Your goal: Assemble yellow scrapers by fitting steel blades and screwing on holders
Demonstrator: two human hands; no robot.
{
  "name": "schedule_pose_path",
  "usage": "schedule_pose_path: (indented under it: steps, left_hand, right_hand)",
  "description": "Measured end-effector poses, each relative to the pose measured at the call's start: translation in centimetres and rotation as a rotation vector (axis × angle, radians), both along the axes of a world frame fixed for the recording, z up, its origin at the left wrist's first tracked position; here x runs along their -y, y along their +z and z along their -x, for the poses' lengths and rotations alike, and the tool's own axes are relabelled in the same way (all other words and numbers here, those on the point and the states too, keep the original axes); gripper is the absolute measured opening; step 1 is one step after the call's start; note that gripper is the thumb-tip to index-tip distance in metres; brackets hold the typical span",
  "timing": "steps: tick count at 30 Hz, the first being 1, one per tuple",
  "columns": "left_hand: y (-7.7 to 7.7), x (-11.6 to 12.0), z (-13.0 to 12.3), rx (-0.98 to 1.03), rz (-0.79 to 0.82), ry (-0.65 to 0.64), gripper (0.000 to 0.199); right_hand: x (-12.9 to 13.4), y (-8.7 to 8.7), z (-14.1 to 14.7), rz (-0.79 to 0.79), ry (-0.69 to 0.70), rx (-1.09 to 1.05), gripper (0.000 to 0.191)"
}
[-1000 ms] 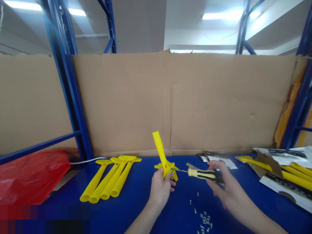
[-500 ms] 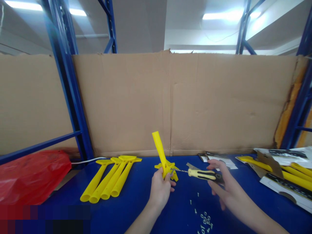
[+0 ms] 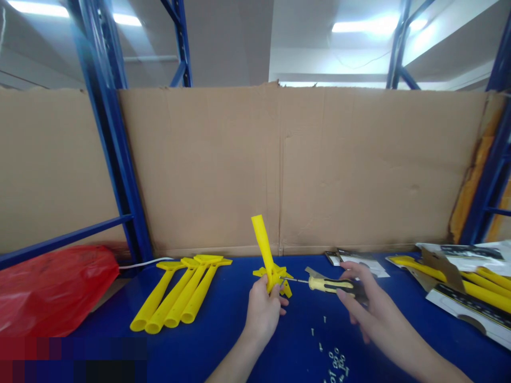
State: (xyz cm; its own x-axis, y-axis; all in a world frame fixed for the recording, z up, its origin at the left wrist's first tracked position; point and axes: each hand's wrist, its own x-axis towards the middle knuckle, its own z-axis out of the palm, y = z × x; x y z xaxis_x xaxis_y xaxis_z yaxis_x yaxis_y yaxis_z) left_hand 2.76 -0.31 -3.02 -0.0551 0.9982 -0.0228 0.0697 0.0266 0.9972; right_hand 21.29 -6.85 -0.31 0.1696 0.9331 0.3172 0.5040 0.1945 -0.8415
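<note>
Pinched in my left hand (image 3: pixel 264 308) is a yellow plastic handle (image 3: pixel 262 242), its tube tilted upward and its flanged head low by my fingers. My right hand (image 3: pixel 369 298) has its thumb and fingers around the dark butt end of a cream-and-black screwdriver (image 3: pixel 325 284). The screwdriver lies level, its thin shaft pointing left and its tip at the handle's head. Whether the tip sits in a screw is too small to tell. Loose nuts and screws (image 3: pixel 337 361) lie on the blue table below, between my two forearms.
Several yellow handles (image 3: pixel 175 298) lie side by side at left, near a red plastic bag (image 3: pixel 56 287). At right, an opened cardboard package (image 3: pixel 471 314) holds more yellow pieces. A cardboard wall (image 3: pixel 207 170) and blue metal posts (image 3: pixel 115 133) stand behind the blue table (image 3: pixel 199 346).
My right thumb has shifted onto the screwdriver's grip and the fingers have closed in slightly. The yellow handle in my left hand has moved a touch to the right.
</note>
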Motion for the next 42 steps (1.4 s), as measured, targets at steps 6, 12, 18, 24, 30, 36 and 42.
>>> schedule_pose_path:
  steps: [6, 12, 18, 24, 30, 36, 42]
  left_hand:
    - [0.1, 0.2, 0.1, 0.010, 0.016, 0.008, 0.013]
    - [-0.1, 0.1, 0.1, -0.003, 0.003, -0.018, 0.016]
    - [-0.2, 0.0, 0.1, -0.003, 0.003, -0.005, 0.014]
    - [0.0, 0.1, 0.0, 0.002, -0.004, 0.006, 0.013]
    - [0.1, 0.2, 0.0, 0.000, 0.000, -0.017, 0.017]
    - [0.4, 0.3, -0.1, 0.004, 0.035, -0.004, 0.014]
    - [-0.1, 0.1, 0.0, 0.017, 0.007, -0.003, 0.018]
  right_hand:
    - [-0.7, -1.1, -1.2, -0.061, 0.066, 0.052, 0.042]
    - [-0.4, 0.0, -0.3, 0.008, 0.059, 0.043, 0.035]
    - [0.2, 0.5, 0.3, -0.031, -0.005, 0.001, 0.039]
    - [0.0, -0.1, 0.1, -0.060, 0.033, -0.032, 0.041]
    - [0.0, 0.5, 0.2, -0.007, -0.003, 0.028, 0.033]
    - [-0.2, -0.1, 0.0, -0.044, 0.046, -0.105, 0.046]
    - [-0.6, 0.0, -0.8, 0.005, 0.038, 0.057, 0.038]
